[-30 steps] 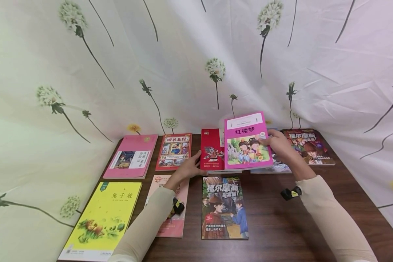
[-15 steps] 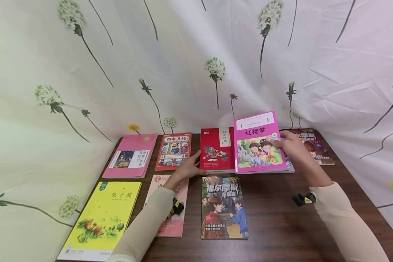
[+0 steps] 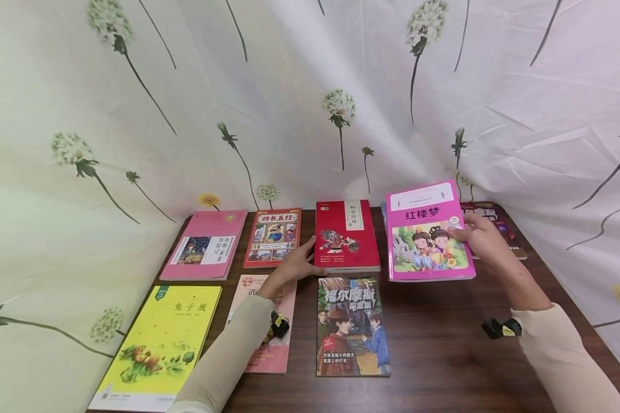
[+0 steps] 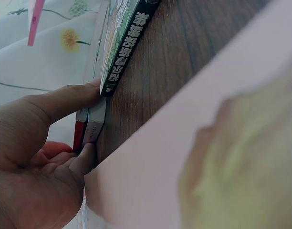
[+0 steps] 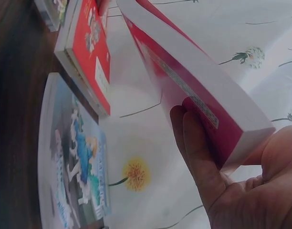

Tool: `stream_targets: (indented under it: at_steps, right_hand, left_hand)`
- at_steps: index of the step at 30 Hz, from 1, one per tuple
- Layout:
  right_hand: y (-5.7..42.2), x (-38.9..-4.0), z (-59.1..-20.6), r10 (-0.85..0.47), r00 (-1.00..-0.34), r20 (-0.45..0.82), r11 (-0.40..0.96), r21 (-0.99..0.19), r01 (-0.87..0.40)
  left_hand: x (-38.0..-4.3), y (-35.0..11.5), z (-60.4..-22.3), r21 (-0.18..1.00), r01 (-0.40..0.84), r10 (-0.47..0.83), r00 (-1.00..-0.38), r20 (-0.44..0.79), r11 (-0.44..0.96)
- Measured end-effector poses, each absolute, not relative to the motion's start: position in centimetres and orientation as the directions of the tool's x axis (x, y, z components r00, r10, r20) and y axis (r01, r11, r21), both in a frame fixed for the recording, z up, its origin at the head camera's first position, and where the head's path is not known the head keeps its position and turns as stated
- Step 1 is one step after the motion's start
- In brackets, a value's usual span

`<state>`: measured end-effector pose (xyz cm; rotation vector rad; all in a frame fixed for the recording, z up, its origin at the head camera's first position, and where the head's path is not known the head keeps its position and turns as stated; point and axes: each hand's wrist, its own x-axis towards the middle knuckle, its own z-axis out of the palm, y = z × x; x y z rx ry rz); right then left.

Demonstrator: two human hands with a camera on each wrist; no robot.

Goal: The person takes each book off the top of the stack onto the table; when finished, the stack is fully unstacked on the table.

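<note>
My right hand point(image 3: 483, 238) grips the right edge of a pink book point(image 3: 429, 229), thumb on its cover; in the right wrist view, fingers point(image 5: 198, 148) lie against its underside. The pink book is raised over a picture-covered book point(image 5: 77, 157), which it mostly hides in the head view. My left hand point(image 3: 297, 264) holds the near left corner of a red book point(image 3: 343, 241). In the left wrist view, the thumb point(image 4: 74, 100) lies along the near edge and the other fingers bend at the left side. Beneath the red cover shows a thick pale page block point(image 4: 96, 119).
Near the left hand lie a comic-covered book point(image 3: 271, 241), a light-pink book point(image 3: 260, 361) partly under the arm, and a detective book point(image 3: 353, 332). A rose-pink book point(image 3: 206, 246) and yellow book point(image 3: 157, 344) lie left; a dark book point(image 3: 503, 229) lies behind the right hand.
The right hand has carried the pink book rightward and slightly nearer, off the red book, whose whole cover now shows. The left hand has stayed at the red book's corner.
</note>
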<state>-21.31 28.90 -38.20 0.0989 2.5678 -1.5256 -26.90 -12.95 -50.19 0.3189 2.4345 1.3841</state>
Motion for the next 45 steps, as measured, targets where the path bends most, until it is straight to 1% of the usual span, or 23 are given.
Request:
stream_targets:
  at_steps: [8,15,27,33,38,45]
  right_hand:
    - [30.0,-19.7,-38.7,-0.006,-0.989,-0.149,0.472,-0.872,0.128]
    - [31.1,-18.4,-39.1,0.03,-0.981,-0.191,0.52,-0.835,0.179]
    - [32.4,-16.2,-39.9,0.037,-0.97,-0.238,0.566,-0.795,0.217]
    - [32.7,-15.0,-40.3,0.031,-0.952,-0.304,0.558,-0.785,0.268]
    - [32.9,-14.1,-40.6,0.017,-0.946,-0.324,0.569,-0.775,0.275]
    - [32.9,-12.8,-41.2,-0.002,-0.939,-0.345,0.527,-0.798,0.292]
  left_hand:
    - [-27.0,-13.0,-50.0,0.861,0.043,0.348,-0.924,-0.158,0.506]
    - [-27.0,-13.1,-50.2,0.858,0.034,0.344,-0.924,-0.169,0.512]
    - [-26.8,-13.2,-50.1,0.854,0.04,0.341,-0.926,-0.163,0.519]
    - [-26.6,-13.1,-50.3,0.853,0.035,0.337,-0.926,-0.168,0.521]
    - [-26.7,-13.0,-50.3,0.857,0.031,0.338,-0.926,-0.169,0.514]
    - [-26.7,-13.0,-50.1,0.86,0.034,0.339,-0.926,-0.165,0.51]
